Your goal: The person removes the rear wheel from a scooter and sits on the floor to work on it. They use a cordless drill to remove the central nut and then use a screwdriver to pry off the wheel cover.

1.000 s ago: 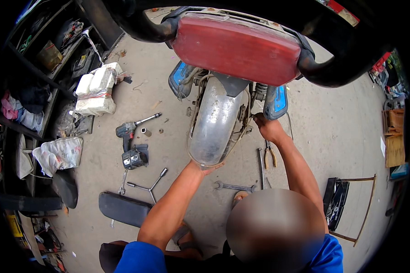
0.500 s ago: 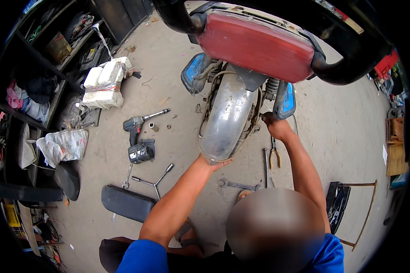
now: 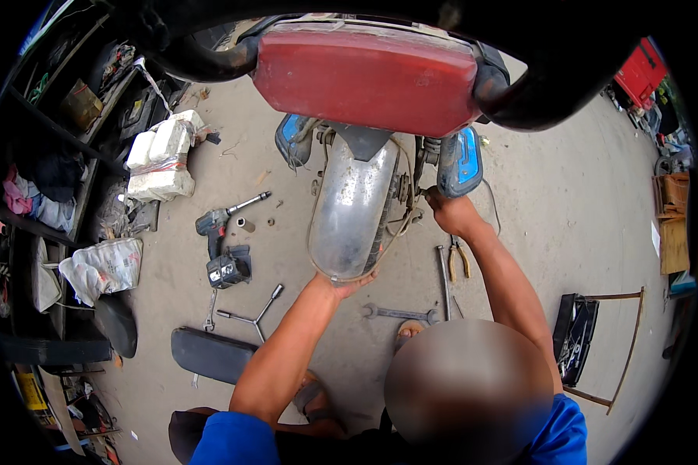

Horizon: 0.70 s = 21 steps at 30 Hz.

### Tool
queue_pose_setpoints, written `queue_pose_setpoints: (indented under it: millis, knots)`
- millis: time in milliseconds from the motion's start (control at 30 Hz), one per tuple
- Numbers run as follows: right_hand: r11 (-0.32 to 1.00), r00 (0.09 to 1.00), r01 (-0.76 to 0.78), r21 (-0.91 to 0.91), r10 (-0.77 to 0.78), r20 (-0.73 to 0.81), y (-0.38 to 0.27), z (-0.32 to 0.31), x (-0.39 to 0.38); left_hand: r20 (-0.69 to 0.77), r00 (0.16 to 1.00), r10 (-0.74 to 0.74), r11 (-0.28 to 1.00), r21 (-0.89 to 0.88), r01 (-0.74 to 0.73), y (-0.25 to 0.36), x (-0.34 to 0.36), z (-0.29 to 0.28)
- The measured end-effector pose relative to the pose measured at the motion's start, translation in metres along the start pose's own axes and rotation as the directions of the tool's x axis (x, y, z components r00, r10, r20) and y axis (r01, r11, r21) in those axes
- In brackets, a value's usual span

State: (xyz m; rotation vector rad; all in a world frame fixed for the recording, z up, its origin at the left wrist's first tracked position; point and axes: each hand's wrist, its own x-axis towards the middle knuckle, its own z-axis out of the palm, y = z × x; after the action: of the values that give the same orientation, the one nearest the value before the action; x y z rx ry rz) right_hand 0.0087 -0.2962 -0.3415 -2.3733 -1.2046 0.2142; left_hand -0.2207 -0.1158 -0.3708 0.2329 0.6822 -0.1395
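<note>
Hands on a motorbike's rear mudguard (image 3: 354, 209)

Left hand (image 3: 340, 284) cups the mudguard's lower edge, fingers curled beneath; right hand (image 3: 450, 213) is closed at the wheel hub right of it, contents hidden. Pliers (image 3: 456, 260) lie below.

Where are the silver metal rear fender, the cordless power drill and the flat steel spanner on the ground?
silver metal rear fender (image 3: 352, 209), head view, middle of its curved face.
cordless power drill (image 3: 215, 232), head view, its dark body.
flat steel spanner (image 3: 399, 314), head view, mid-shaft.
</note>
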Motion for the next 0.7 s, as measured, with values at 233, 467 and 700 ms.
queue_pose_setpoints:
  millis: [233, 467, 700]
  knots:
    - [0.992, 0.978, -0.122, -0.017, 0.123, 0.171, -0.042, -0.001, -0.028, -0.033, 0.996, -0.081, 0.996, -0.042, 0.080, 0.031, -0.015, -0.029]
    - [0.980, 0.980, -0.199, -0.006, 0.199, -0.005, -0.042, 0.012, -0.042, -0.060, 0.990, -0.125, 0.992, -0.032, 0.123, 0.001, -0.027, -0.027]
    - [0.966, 0.972, -0.226, 0.124, 0.232, -0.036, -0.041, 0.032, -0.058, -0.133, 0.987, -0.095, 0.993, -0.081, 0.085, -0.012, -0.042, -0.023]
